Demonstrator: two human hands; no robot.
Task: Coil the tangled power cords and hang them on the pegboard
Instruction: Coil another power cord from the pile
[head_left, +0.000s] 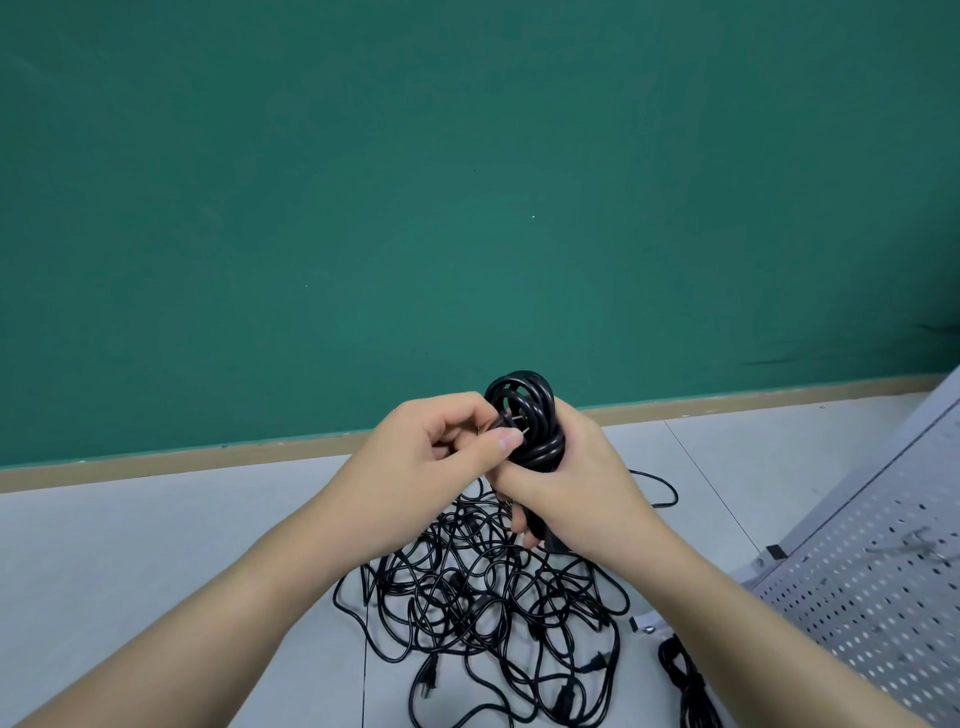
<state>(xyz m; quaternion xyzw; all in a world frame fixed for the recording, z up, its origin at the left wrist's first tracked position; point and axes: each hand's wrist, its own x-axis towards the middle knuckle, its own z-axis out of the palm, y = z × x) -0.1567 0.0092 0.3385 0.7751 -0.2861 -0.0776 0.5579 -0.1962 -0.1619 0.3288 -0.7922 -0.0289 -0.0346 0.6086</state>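
Two bare forearms reach forward. Above the tangled cords (483, 597) on the floor, the right hand (561, 473) grips a coiled cord (530, 415); the left hand (441, 441) pinches its plug. Right of the tangle lies the pegboard (883, 587), with another coiled bundle (685, 680) beside it. Most coiling apparently remains, and nothing visibly hangs yet.

Our right hand (558, 470) covers the lower half of the coiled cord (527, 415), so we cannot see how its wraps end. Our left hand (441, 452) hides most of the plug (506, 423) it pinches. Below both hands, the tangled cords (483, 613) run off the bottom edge. Right of our right forearm, the pegboard (883, 571) is cropped, its hooks (914, 543) blurred.
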